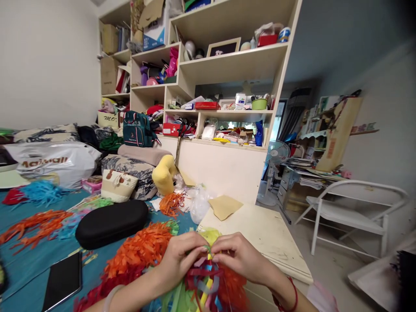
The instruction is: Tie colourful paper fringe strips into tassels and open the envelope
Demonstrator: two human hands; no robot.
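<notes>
Here, low centre of view: bundle of paper strips [208,284], red, yellow, green and blue, with loose ends fanning down toward 6 o'clock and its gathered top pointing to 12. Left hand [178,260] sits at 9 o'clock of that top, right hand [242,256] at 3. Both are closed in a pinch on it, fingertips meeting, neither nearer than the other. Orange fringe pile [139,251] lies just beside the left hand at 10 o'clock, with the black case [110,223] beyond it.

Soft, even indoor light with faint shadows; wide-angle bending warps the edges, and the lower right corner blurs.
</notes>
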